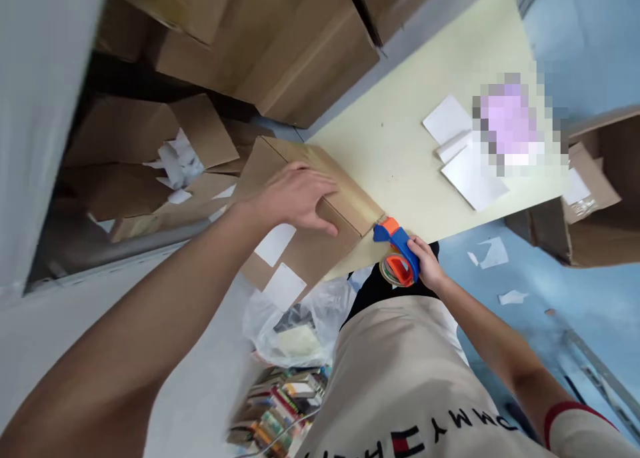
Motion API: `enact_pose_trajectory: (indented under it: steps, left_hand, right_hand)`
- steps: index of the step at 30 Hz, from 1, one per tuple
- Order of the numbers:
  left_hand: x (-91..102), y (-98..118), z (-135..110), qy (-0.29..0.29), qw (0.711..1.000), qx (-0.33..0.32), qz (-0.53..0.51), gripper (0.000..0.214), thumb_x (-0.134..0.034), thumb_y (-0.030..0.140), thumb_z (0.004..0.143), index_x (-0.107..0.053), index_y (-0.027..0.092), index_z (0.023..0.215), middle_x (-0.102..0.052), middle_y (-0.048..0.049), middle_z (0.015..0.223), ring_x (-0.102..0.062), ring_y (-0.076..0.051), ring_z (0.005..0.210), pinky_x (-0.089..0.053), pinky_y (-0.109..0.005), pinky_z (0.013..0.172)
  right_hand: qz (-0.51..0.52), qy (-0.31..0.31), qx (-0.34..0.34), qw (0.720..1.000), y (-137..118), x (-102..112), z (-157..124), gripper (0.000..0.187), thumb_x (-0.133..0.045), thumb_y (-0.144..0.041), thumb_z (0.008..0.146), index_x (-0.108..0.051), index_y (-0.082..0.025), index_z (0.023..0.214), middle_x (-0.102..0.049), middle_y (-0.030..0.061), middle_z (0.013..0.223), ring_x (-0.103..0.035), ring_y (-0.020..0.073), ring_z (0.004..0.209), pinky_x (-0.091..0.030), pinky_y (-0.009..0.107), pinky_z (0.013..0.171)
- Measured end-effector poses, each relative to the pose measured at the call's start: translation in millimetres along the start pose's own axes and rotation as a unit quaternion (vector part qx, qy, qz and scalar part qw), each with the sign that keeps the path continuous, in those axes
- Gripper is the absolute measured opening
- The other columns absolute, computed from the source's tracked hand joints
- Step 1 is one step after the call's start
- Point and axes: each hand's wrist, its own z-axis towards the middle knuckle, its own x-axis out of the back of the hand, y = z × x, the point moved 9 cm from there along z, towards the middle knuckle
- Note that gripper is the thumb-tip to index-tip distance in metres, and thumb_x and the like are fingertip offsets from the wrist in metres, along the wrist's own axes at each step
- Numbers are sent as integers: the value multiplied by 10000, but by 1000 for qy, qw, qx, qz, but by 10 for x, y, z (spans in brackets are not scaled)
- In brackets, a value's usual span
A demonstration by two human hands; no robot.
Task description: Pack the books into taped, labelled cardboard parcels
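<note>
Mid-frame, the carton [327, 257], pressed by the spread left hand [303, 197], could be dragged askew if the tape dispenser [405, 245] gripped in the right hand [426, 263] is pulled.

Floor [575, 31]: blue underfoot, catching soft light
Tabletop [400, 125]: pale yellow, straight-edged, before us
Panel [45, 111]: plain, pale grey

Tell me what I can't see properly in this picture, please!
All in the head view:
- Inside of the box under the left hand: its cardboard hides it.
- Part of the right hand: hidden by the tape dispenser.
- Purple thing: blurred into squares.
- Book titles on the books: too small and blurry.
- Rest of the open box: cut off by the right edge.
</note>
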Motion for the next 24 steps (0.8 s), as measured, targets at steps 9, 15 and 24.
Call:
enact_pose_trajectory:
  steps: [9,15,24]
  left_hand:
    - [617,-775,-409,355,891,227,-167,615,-617,556,814,-533,179,1292,-514,-199,1386,-441,-374,1325,-278,-562,1111]
    - [59,-27,-527,275,951,9,-139,877,-708,602,715,-431,253,1470,-181,-187,1629,-95,-477,1481,-29,-735,1107]
    - [-59,44,-570,244,964,56,-92,967,-625,705,738,-251,331,1547,-68,-121,1663,-33,-447,1498,-9,-742,1099]
  right_hand:
    - [-163,-119,37,979,-1814,-903,1116,593,-717,-572,706,-438,-291,1147,-668,2,1022,-674,184,844,-561,292,620]
    - [-270,-76,172,944,-2061,-1032,1151,711,-732,-448,659,-434,-263,1278,-605,51,1238,-617,194,1040,-553,332,833]
    - [-364,-95,214,902,-1969,-932,1132,911,-615,-167,612,-371,-254,1486,-644,50,1263,-606,239,1077,-513,389,936]
